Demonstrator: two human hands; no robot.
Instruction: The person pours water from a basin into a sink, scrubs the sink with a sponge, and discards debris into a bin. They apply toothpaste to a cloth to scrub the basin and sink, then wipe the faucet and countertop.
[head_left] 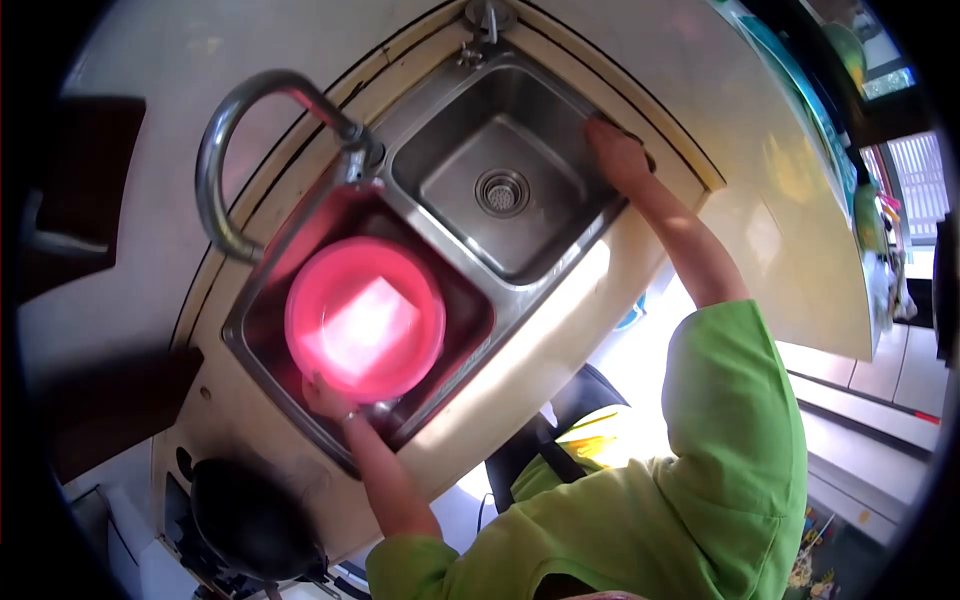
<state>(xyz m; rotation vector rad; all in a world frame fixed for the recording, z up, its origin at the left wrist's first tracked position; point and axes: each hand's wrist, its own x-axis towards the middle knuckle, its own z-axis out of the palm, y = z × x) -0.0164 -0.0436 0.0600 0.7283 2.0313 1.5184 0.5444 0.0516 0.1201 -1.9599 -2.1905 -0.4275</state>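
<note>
A pink plastic basin [430, 280] sits in the left bowl of a steel double sink [520, 290]. Bright light washes out the basin's inside, so its contents are hard to make out. My left hand [328, 400] grips the basin's rim at its near left side. Over at the right bowl's outer edge, my right hand [617, 158] is closed, with a dark rounded edge showing beside it; what it holds is mostly hidden. Below that hand lies the right bowl with its round drain strainer [502, 192].
A curved faucet [215, 160] arches over the left bowl. At the sink's far corner stands a small metal spout [490, 20]. A black wok [250, 520] rests on the stove at lower left. The cream countertop [480, 400] runs along the sink's front.
</note>
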